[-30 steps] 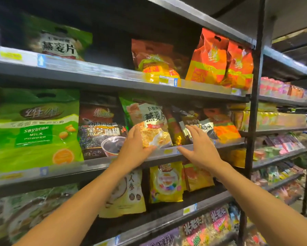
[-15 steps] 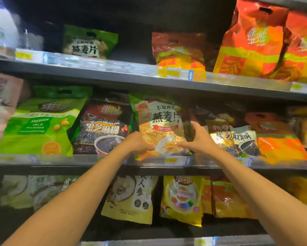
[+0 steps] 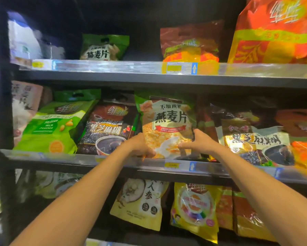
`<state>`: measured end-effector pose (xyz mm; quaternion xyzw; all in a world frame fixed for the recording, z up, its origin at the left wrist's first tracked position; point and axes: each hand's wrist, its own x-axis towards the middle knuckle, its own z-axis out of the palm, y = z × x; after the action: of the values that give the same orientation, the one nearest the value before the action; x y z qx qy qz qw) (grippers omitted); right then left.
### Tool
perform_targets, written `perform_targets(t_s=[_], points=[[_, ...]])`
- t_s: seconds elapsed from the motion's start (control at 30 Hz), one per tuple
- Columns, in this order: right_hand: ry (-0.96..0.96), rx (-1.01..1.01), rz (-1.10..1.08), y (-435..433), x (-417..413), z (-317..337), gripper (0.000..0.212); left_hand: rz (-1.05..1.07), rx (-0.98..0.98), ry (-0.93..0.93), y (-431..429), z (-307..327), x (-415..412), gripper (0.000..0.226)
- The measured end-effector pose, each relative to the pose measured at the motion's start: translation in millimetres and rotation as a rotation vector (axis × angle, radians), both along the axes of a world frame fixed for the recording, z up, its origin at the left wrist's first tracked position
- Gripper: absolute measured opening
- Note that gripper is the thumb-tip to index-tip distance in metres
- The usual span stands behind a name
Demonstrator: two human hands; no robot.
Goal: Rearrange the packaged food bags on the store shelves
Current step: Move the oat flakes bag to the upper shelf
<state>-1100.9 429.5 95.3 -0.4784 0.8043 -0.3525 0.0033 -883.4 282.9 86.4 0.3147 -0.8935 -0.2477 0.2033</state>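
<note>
Store shelving is filling the view, with the middle shelf [image 3: 96,163] carrying the row being worked and the upper shelf [image 3: 113,75] above it. Big orange bag [image 3: 273,38] is standing upper right, the largest pack in sight. On the middle shelf the green soybean bag [image 3: 49,128] is leaning at left, the dark sesame bag [image 3: 104,128] just beside it, and a second sesame bag [image 3: 255,144] is slumping at right among orange packs. Between the two sesame bags the oat flakes bag [image 3: 167,121] is standing near upright at the shelf front. Left hand [image 3: 140,146] is gripping its lower left edge, right hand [image 3: 200,142] its lower right edge. The fingers [image 3: 146,153] are curling round the bag on both sides, clamped on it. A small green oat bag [image 3: 103,48] is sitting far back on the upper shelf. Yellow price tag [image 3: 173,165] is showing just under the held bag. Progress, as a judgement: partway at best. One bag is being squared, the slumped right side is looking undone, and the lower-shelf bags [image 3: 193,206] are tilting too.
</note>
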Motion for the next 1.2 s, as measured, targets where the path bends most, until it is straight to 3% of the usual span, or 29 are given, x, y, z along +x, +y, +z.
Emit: perform_targets(t_s=[0.13,0.33,0.47,0.57,0.7,0.87,0.93,1.07,1.2], points=[[0.026,-0.027,0.027,-1,-1,-3,0.083,-0.01,0.007,0.024,-7,-4,-2,0.047],[-0.011,-0.073,0.046,-4,-5,0,0.077,-0.006,0.044,0.128,8,0,7,0.021],[-0.033,-0.096,0.068,2,-1,7,0.078,-0.025,0.1,0.216,11,4,11,0.037],[-0.023,-0.109,0.067,8,1,15,0.09,-0.018,0.137,0.276,11,8,15,0.051],[-0.048,-0.148,0.089,17,4,27,0.09,-0.046,0.182,0.349,14,16,21,0.047],[-0.047,-0.187,0.101,30,5,40,0.139,-0.068,0.204,0.403,20,25,28,0.041],[-0.058,-0.198,0.12,35,11,43,0.13,-0.083,0.207,0.421,24,26,32,0.034],[-0.12,-0.222,0.197,47,29,45,0.072,-0.106,0.24,0.441,32,30,44,0.038],[-0.14,-0.226,0.189,57,46,41,0.063,-0.118,0.256,0.438,37,30,59,0.043]])
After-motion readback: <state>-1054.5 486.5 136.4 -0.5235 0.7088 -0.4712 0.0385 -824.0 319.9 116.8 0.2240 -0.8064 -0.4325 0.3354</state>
